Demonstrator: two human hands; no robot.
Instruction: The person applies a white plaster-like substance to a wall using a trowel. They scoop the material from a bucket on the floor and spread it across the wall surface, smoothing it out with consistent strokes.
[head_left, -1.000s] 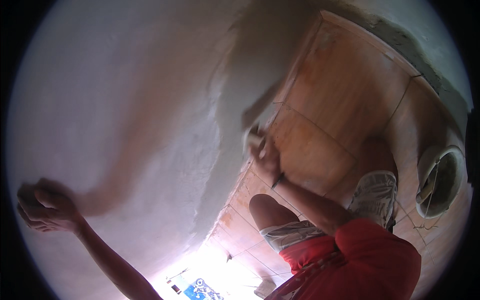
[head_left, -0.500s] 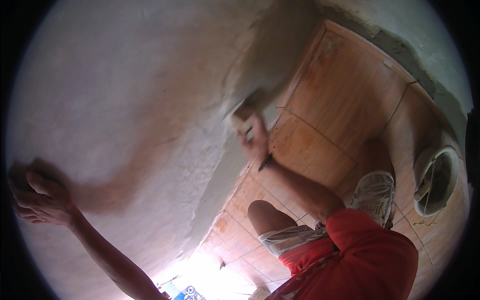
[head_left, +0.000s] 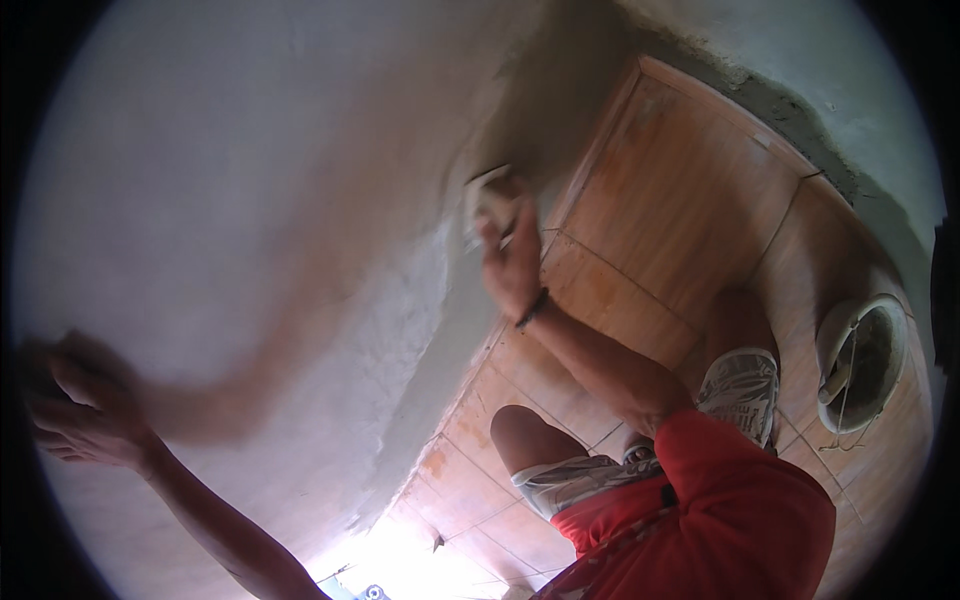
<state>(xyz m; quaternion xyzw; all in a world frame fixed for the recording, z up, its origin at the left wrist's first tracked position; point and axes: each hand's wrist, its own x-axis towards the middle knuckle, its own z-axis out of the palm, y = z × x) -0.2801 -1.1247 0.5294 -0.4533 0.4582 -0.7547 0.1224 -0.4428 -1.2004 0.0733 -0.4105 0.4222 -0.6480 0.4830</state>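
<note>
My right hand [head_left: 514, 262], with a dark band at the wrist, grips a small pale block-shaped tool [head_left: 490, 202] with a thin dark edge. Motion blurs the tool, so its exact kind is unclear. It is at the wall's [head_left: 250, 180] lower part, over a strip of damp-looking grey plaster [head_left: 545, 95] just above the tile skirting [head_left: 600, 150]. Far to the left, my left hand [head_left: 90, 405] is open, its fingers apart and seemingly resting on the pale wall. Its fingertips fade into shadow.
Brownish-orange floor tiles [head_left: 690, 190] run alongside the wall. A pale bucket [head_left: 828, 340] with a wire handle stands on them at the right, with a stick-like handle inside. Another wall [head_left: 850, 60] meets the corner ahead. Bright light glares at the bottom.
My right hand and the block-shaped tool have moved a little up the picture, along the grey strip towards the corner. My left hand stays at the wall. The view has shifted slightly.
</note>
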